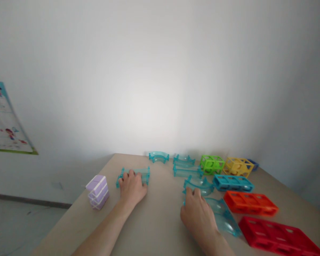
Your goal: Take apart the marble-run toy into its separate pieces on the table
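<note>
My left hand (132, 188) rests with bent fingers over a see-through teal track piece (145, 173) lying on the table. The thumb sits at its right end, and the middle of the piece is hidden under the fingers. On the right, my right hand (198, 213) is curled palm down at the left end of a wavy see-through teal track piece (221, 213); its fingertips are partly hidden. Just beyond those fingers lies a curved teal track piece (200, 185).
A lilac block stack (99, 192) stands at the left table edge. Farther back are a curved teal track (159, 156) and several more. Frames in green (212, 164), yellow (238, 166), blue (233, 183), orange (250, 203) and red (278, 234) line the right side. A wall closes the back.
</note>
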